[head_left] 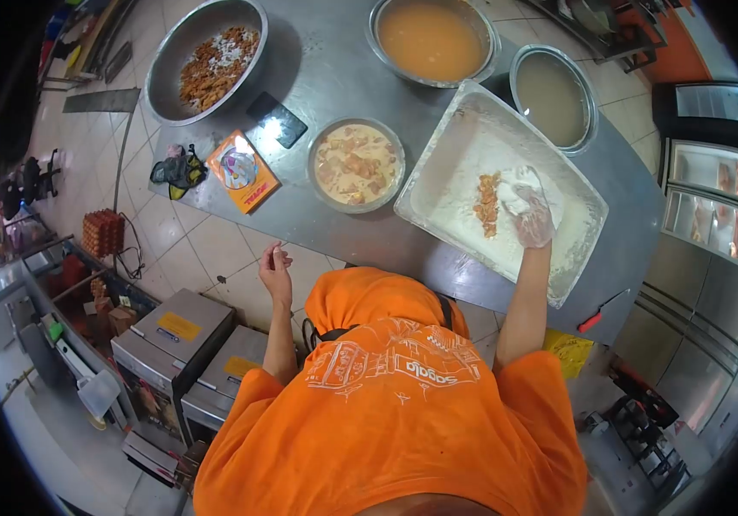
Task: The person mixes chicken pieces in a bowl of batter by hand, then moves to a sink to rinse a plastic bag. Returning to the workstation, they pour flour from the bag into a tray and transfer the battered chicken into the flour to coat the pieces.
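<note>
The right hand, in a clear glove, is down in the tray, its fingers in a heap of flour. Flour hides the fingertips, so I cannot tell whether the hand is closed or grips anything. Just left of it, a row of orange-brown pieces lies on the flour in the tray, apart from the hand.

The left hand is bare and holds nothing; it hangs off the near edge of the surface, palm partly turned up and fingers loosely curled.

Beyond the left hand and to its right stands a bowl with pieces in pale, creamy liquid; the bowl is also left of the right hand, outside the tray. Straight beyond the left hand is a phone, with an orange pack nearer to that hand and a dark bundle further left. A basin of browned bits, some dusted white, sits farthest beyond the left hand.

Beyond the right hand, past the tray, are a pot of cloudy liquid and, further left, a pot of orange liquid. A red-handled knife lies to the right hand's right, nearer the person.
</note>
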A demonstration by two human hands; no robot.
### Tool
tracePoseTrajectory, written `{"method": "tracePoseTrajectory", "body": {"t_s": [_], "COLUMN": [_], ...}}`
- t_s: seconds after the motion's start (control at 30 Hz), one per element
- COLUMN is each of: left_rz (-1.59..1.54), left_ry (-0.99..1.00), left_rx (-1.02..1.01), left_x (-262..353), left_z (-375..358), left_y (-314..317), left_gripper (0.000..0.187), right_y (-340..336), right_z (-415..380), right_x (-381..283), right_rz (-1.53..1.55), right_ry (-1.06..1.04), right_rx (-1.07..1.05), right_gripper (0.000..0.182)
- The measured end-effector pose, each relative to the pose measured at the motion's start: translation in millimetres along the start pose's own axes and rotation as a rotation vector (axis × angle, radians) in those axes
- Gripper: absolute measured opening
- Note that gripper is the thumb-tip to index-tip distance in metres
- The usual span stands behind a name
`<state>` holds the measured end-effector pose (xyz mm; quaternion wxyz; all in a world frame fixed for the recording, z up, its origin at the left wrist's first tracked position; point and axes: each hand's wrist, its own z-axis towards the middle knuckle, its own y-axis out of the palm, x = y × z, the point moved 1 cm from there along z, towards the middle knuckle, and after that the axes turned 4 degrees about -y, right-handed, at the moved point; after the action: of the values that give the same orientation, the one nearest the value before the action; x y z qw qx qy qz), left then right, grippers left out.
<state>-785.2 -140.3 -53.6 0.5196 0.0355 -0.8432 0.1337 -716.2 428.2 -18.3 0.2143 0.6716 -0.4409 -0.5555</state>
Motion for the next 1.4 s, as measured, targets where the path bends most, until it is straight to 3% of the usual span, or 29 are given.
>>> {"method": "tracePoseTrajectory", "body": {"t_s": [0.07,0.1,0.17,0.23,0.27,0.33,0.37,0.43,0.47,0.53,0.57,0.7,0.83,0.93,0.97,1.0,1.13,1.2,1.23,1.3,1.4], "left_rz": [0.010,0.009,-0.004,-0.035,-0.062,-0.059,-0.052,-0.069,-0.081,-0.149,-0.157,-0.074,-0.036,-0.053,-0.067,-0.067,-0.069,-0.091,-0.089,-0.282,-0.258], "left_ry": [-0.007,-0.009,-0.040,-0.054,-0.066,-0.082,-0.098,-0.133,-0.166,-0.176,-0.206,-0.272,-0.343,-0.441,-0.495,-0.487,-0.429,-0.355,-0.354,-0.409,-0.348], "left_rx": [0.020,0.025,0.044,0.072,0.094,0.141,0.179,0.222,0.256,0.278,0.310,0.385,0.384,0.332,0.309,0.310,0.334,0.390,0.397,0.436,0.395], "left_x": [-3,-7,-21,-30,-35,-45,-51,-67,-79,-98,-104,-151,-182,-192,-194,-195,-184,-186,-183,-170,-171], "left_z": [-3,-4,-8,-15,-19,-29,-35,-47,-53,-69,-79,-115,-144,-164,-170,-174,-200,-204,-203,-205,-182], "left_y": [-5,-10,-21,-32,-39,-51,-58,-73,-81,-96,-101,-126,-136,-134,-133,-131,-116,-117,-115,-114,-118], "left_gripper": [0.025,0.025,0.025,0.026,0.026,0.026,0.026,0.026,0.025,0.024,0.024,0.024,0.024,0.025,0.026,0.026,0.028,0.027,0.027,0.026,0.026], "right_y": [88,115,171,244,251,253,244,222,223,223,224,236,234,242,247,249,231,239,255,256,249], "right_z": [14,26,53,68,81,122,140,165,167,168,166,158,156,129,113,103,96,107,104,115,128], "right_x": [16,25,45,82,98,129,147,184,191,202,204,196,205,234,245,250,255,246,236,232,243], "right_rz": [-1.024,-1.025,-1.599,-0.582,-0.584,-1.085,-1.088,-1.903,-1.907,-2.032,-2.022,-2.055,-2.143,-2.253,-2.316,-2.375,-2.358,-2.329,-2.312,-2.313,-2.320], "right_ry": [-0.301,-0.298,-0.687,0.163,0.170,0.190,0.196,0.123,0.123,0.204,0.037,-0.122,-0.107,-0.191,-0.067,0.056,0.028,-0.027,-0.142,-0.071,-0.010], "right_rx": [-0.231,-0.235,-0.651,-0.037,-0.044,-0.320,-0.330,-0.588,-0.601,-0.398,-0.443,-0.416,-0.371,-0.494,-0.513,-0.530,-0.658,-0.518,-0.426,-0.421,-0.401], "right_gripper": [0.048,0.048,0.051,0.032,0.032,0.028,0.028,0.053,0.053,0.052,0.045,0.038,0.038,0.037,0.035,0.033,0.031,0.029,0.037,0.042,0.053]}}
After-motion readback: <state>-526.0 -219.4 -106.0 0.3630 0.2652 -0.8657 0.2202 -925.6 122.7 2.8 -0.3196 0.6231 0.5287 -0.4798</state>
